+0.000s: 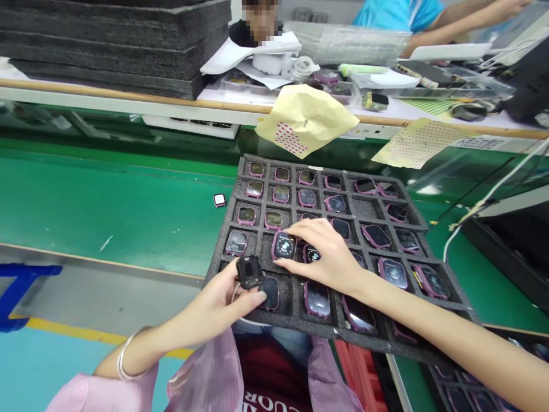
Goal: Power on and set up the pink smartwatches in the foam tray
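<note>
The right hand pinches a lit watch over the gray tray, and the half-curled left hand grips a small black block, maybe a charger, close by, so moving either seems to need gentle fingers.

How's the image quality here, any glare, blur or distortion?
Head view: pale glare on the watch in the foam tray's near row; the lit watch at the right hand reads clearer; blocky pixels mask a co-worker's face; wide-angle stretch toward the edges.
</note>
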